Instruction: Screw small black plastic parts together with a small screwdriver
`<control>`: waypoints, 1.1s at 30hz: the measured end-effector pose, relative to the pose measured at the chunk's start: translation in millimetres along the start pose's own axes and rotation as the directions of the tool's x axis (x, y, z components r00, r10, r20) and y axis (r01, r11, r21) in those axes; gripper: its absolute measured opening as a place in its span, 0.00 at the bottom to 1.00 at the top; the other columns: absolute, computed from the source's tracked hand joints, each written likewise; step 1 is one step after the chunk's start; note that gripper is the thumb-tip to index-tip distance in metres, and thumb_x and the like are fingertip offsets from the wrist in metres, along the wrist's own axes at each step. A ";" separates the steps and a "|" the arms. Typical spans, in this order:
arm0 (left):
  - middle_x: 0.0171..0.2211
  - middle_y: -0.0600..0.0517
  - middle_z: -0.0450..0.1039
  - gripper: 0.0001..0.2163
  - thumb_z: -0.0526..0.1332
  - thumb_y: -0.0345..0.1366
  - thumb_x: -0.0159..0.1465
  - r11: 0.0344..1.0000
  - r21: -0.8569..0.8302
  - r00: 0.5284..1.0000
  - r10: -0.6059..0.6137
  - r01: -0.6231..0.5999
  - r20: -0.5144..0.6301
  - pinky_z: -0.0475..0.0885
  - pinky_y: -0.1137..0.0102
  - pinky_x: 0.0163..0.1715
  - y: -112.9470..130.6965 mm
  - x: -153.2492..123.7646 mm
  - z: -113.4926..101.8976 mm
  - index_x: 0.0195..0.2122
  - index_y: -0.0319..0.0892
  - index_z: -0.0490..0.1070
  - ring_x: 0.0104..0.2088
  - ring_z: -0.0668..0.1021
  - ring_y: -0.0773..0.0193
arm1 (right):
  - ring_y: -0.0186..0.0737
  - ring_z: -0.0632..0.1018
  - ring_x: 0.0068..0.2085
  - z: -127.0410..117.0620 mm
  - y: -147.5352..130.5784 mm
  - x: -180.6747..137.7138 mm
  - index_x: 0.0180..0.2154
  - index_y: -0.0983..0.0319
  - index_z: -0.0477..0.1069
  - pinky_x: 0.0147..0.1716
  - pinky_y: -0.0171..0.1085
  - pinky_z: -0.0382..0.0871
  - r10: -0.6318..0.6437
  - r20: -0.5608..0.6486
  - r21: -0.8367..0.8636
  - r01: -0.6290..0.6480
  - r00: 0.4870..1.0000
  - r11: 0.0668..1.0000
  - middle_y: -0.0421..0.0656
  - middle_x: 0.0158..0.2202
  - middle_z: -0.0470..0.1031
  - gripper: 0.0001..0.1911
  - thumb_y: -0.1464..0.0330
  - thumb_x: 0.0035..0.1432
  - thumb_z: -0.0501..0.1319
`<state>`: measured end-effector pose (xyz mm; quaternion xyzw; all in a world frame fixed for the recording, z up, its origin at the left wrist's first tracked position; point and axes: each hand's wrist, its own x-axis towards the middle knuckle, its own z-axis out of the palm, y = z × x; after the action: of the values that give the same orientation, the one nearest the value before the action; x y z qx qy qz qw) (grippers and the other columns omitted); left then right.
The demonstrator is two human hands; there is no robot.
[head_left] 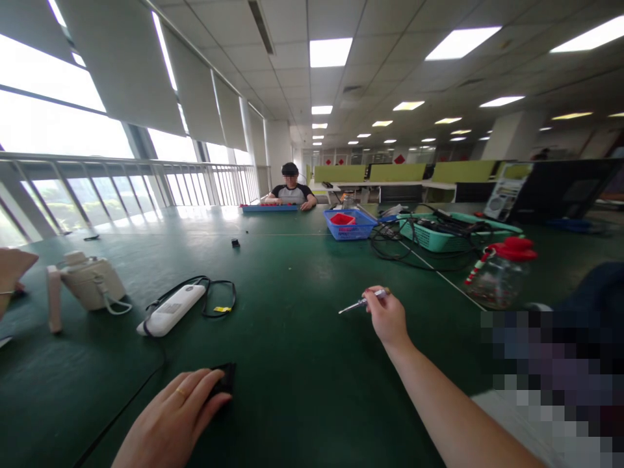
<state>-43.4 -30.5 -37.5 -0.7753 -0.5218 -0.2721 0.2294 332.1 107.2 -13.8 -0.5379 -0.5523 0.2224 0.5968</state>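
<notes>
My right hand [387,316] is raised over the green table [292,273] and is closed around a small screwdriver [361,302], whose metal tip points left. My left hand [170,416] rests near the table's front edge with its fingers laid over a small black object [223,379], pressing it to the tabletop. A thin black cable runs from that object toward the lower left.
A white power strip [170,310] with a black cord lies left of centre, beside a cream bag [90,281]. A blue basket [350,224], a teal basket of cables [441,235] and a red-lidded jar [500,273] stand at the right. A person sits at the far end. Another person's hand [12,270] shows at the left edge.
</notes>
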 end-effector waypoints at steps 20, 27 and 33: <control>0.37 0.54 0.81 0.15 0.56 0.52 0.65 0.998 -0.048 0.993 -0.031 0.037 0.118 0.78 0.67 0.36 5.3 5.7 4.0 0.41 0.52 0.77 0.34 0.82 0.58 | 0.41 0.71 0.25 0.1 -1.1 -1.4 0.29 0.59 0.71 0.25 0.38 0.66 0.026 0.036 0.028 -0.027 0.999 0.999 0.41 0.23 0.71 0.18 0.52 0.56 0.58; 0.38 0.53 0.82 0.17 0.54 0.53 0.65 0.986 -0.037 0.974 -0.158 0.165 0.162 0.77 0.68 0.36 8.3 -1.9 3.3 0.42 0.51 0.78 0.36 0.82 0.58 | 0.42 0.72 0.25 -0.3 -1.6 -1.0 0.29 0.60 0.72 0.25 0.38 0.65 0.011 0.016 0.012 -0.011 1.000 1.000 0.42 0.23 0.72 0.19 0.50 0.55 0.59; 0.38 0.52 0.82 0.19 0.55 0.55 0.64 0.980 -0.041 0.957 -0.183 0.197 0.226 0.77 0.64 0.39 8.1 -2.5 -0.7 0.43 0.51 0.78 0.36 0.83 0.55 | 0.42 0.72 0.25 -0.3 -3.7 -1.7 0.29 0.60 0.72 0.26 0.39 0.65 0.009 0.023 0.011 -0.010 1.000 1.000 0.42 0.24 0.72 0.20 0.49 0.55 0.58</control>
<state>-36.8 -35.5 -39.2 -0.7538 -0.6073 -0.2213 0.1182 330.7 104.5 -11.2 -0.5346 -0.5553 0.2345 0.5923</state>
